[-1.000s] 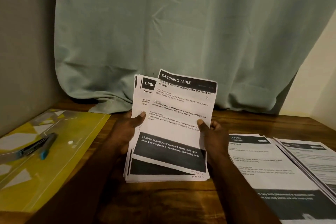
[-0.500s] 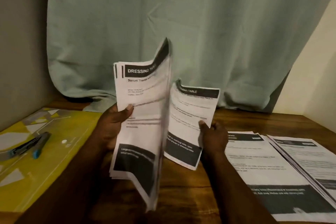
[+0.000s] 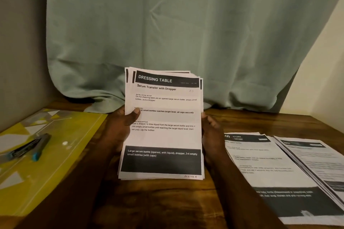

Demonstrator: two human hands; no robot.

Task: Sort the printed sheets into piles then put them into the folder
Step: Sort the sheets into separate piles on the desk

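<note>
**A:** Starting left: anything in the yellow folder (image 3: 61, 163)?

**B:** Nothing visible. Lying flat on the table (image 3: 167, 202), open or closed hard to say, with a blue-tipped marker (image 3: 41, 145) and a dark pen (image 3: 22, 151) on top. To be cleared off before filing, probably.

**A:** And in the middle?

**B:** Stack of sheets (image 3: 163, 135), held up facing the camera, top page headed DRESSING TABLE. Pinched by the left hand (image 3: 119, 128), thumb across the front, fingers behind. Flanked by the right hand (image 3: 212, 135) at the right edge; gripping or only steadying, cannot tell.

**A:** So, mid-sort?

**B:** Looks so. Plenty in hand, nothing filed.

**A:** Next?

**B:** Peel off the top page alone, without dragging the one beneath, then match by header. Over to the right: KITCHEN pile (image 3: 260, 169), second pile (image 3: 314, 161) just beside, header unreadable. Likely calls for a fresh DRESSING TABLE spot.
</note>
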